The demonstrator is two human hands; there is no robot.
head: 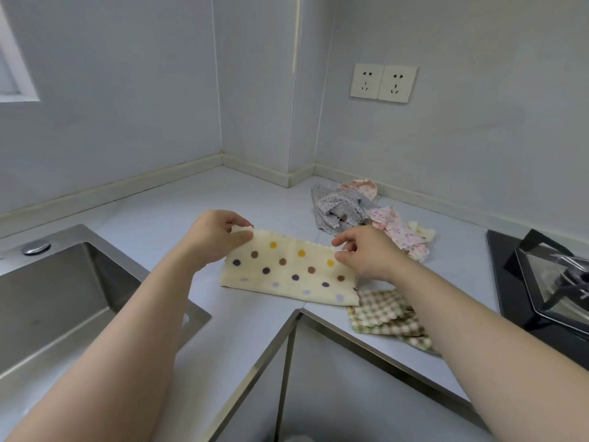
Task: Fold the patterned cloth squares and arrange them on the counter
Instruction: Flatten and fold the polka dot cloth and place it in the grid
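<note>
Head view: two hands (213,237) (366,253) pinch one dotted cloth (287,269), apparently doubled.

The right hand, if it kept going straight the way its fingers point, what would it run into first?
The right hand points leftward along the polka-dot cloth it pinches, so it would probably meet the left hand holding the other corner. Depth is hard to judge from this one view.

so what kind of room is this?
Most likely a home kitchen corner: a steel sink set into the counter, a black gas hob at the right, and wall sockets above.
</note>
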